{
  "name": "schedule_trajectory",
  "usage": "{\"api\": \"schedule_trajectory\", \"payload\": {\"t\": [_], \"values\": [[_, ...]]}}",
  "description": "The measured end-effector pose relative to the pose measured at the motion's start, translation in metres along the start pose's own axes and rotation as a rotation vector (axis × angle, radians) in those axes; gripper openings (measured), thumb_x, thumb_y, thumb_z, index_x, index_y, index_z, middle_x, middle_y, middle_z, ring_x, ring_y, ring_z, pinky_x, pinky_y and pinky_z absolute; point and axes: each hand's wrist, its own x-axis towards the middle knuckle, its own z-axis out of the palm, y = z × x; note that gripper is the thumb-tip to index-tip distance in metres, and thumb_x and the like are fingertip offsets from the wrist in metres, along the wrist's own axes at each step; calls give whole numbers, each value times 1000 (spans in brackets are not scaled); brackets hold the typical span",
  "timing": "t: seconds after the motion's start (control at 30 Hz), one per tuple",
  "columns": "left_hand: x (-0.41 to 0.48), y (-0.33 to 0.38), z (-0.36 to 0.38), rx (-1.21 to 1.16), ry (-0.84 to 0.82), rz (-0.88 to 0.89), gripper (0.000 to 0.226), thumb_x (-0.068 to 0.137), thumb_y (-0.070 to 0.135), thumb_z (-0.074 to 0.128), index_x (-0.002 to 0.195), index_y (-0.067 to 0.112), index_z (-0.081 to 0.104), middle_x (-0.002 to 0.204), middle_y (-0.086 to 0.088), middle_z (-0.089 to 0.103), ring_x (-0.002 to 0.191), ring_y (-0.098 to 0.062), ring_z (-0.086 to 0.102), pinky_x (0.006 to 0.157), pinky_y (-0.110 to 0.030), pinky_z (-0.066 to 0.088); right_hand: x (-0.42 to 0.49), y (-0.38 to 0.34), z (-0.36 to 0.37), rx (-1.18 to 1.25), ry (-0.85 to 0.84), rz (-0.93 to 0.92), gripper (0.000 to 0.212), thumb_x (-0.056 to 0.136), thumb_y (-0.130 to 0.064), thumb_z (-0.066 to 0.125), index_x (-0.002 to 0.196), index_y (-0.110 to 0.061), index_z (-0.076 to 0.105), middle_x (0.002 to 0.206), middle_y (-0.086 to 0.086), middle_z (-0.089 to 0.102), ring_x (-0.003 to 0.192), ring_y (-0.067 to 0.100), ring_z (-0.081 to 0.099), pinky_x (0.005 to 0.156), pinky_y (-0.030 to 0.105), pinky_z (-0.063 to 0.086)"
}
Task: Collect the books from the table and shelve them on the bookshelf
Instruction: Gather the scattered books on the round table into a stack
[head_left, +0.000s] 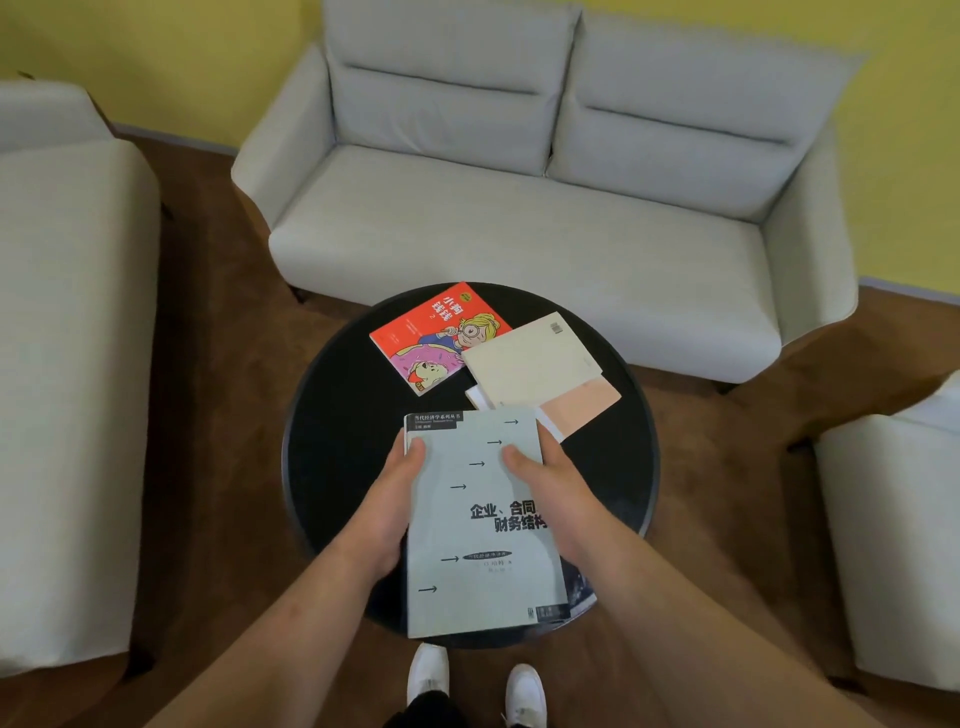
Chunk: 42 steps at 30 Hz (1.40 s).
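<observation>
A pale grey-green book (478, 540) with black arrows and Chinese title is held over the near half of the round black table (332, 447). My left hand (387, 512) grips its left edge, thumb on the cover. My right hand (556, 493) grips its right edge the same way. Farther back on the table lie a red picture book (421, 332), a cream book (530, 358), and under the cream one a peach-coloured book (584, 405). No bookshelf is in view.
A light grey two-seat sofa (519, 228) stands behind the table. Another pale seat (67, 364) is at the left and one (893, 525) at the right. Brown carpet surrounds the table. My white shoes (475, 680) show below its near edge.
</observation>
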Motion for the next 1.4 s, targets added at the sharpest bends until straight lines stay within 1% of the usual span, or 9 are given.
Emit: {"api": "schedule_trajectory", "payload": {"t": [0.23, 0.4, 0.63, 0.77, 1.0, 1.1, 1.17, 1.27, 1.4], "values": [[10, -2, 1, 164, 126, 110, 22, 104, 35, 46, 117, 37, 63, 109, 0, 76, 97, -21, 74, 89, -48, 58, 2, 3, 2, -79, 19, -32, 40, 104, -25, 54, 142, -33, 46, 124, 1, 72, 108, 22, 72, 73, 32, 63], [9, 4, -3, 334, 125, 195, 38, 102, 31, 51, 138, 41, 44, 120, 8, 69, 93, -11, 72, 74, -28, 59, -4, 4, 10, -195, 45, -138, 47, 99, -27, 61, 143, -24, 47, 131, 5, 68, 117, 24, 68, 97, 49, 58], [18, 5, -10, 438, 89, 241, 61, 102, 26, 51, 153, 37, 21, 128, 7, 61, 107, -10, 66, 76, -20, 54, -5, 5, 7, -174, 50, -166, 38, 102, -24, 58, 138, -32, 50, 127, -2, 70, 114, 18, 70, 92, 43, 61], [31, 4, -13, 421, 103, 184, 44, 99, 22, 56, 137, 37, 40, 125, 0, 62, 104, -18, 69, 85, -39, 59, 1, 5, 4, -73, 79, -117, 32, 101, -20, 59, 129, -34, 54, 121, -2, 73, 109, 20, 73, 91, 46, 61], [107, 63, -17, 576, 226, 221, 12, 100, 30, 53, 109, 28, 61, 121, 2, 58, 113, -16, 57, 93, -36, 48, 70, -35, -31, -166, 299, -16, 27, 105, -33, 47, 102, -14, 67, 108, 9, 71, 101, 28, 68, 89, 37, 54], [170, 85, -23, 678, 266, 191, 19, 96, 39, 55, 107, 26, 61, 121, 0, 63, 101, -15, 65, 88, -39, 54, 126, -49, -46, -500, 271, -21, 21, 102, -32, 52, 116, -19, 62, 120, 1, 64, 111, 21, 62, 90, 33, 53], [212, 92, -30, 897, 281, 181, 37, 91, 40, 59, 122, 20, 57, 128, 1, 60, 105, -16, 63, 89, -39, 55, 163, -54, -54, -887, 227, -57, 43, 101, -36, 53, 142, -24, 48, 146, -1, 50, 132, 22, 50, 102, 34, 47], [262, 96, -35, 1292, 217, 112, 65, 95, 41, 58, 151, 22, 33, 160, -10, 30, 146, -31, 30, 114, -52, 36, 206, -61, -61, -1307, 105, -111, 64, 103, -40, 46, 160, -29, 18, 170, 0, 10, 157, 27, 9, 124, 47, 19], [283, 95, -41, 1640, 165, -15, 72, 100, 50, 45, 158, 25, 12, 167, -6, 4, 154, -30, 4, 120, -57, 17, 218, -47, -66, -1560, 28, -84, 72, 102, -48, 43, 160, -30, 3, 170, 4, -7, 157, 34, -5, 125, 54, 4]]}}
